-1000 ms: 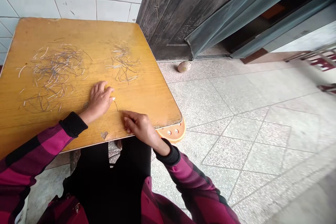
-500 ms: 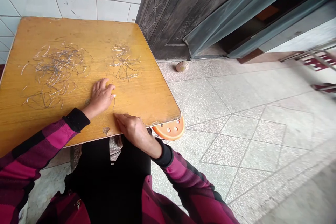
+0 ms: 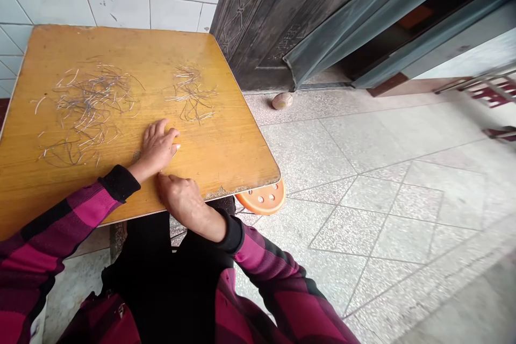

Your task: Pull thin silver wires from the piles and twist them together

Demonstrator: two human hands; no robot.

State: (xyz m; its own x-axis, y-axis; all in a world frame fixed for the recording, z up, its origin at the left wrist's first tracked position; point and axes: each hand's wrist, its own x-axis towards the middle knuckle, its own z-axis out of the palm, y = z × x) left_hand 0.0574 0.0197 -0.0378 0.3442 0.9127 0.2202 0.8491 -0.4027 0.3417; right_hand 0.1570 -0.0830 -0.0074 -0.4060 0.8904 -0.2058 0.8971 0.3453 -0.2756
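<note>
Tan bench [image 3: 234,150]: right hand [image 3: 179,199] has swung to five o'clock of the left hand [image 3: 158,145], likely bending the wire strand [image 3: 161,171] its fingers appear to pinch. Left fingers rest spread. Larger wire heap [image 3: 91,98] lies at ten o'clock therefrom.

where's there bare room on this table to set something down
Bare tabletop: between the smaller strand pile and near right corner; a narrow gap between the piles; a strip along the tiled wall. Crowded: the larger strand pile at left, and around the left hand and right hand.
</note>
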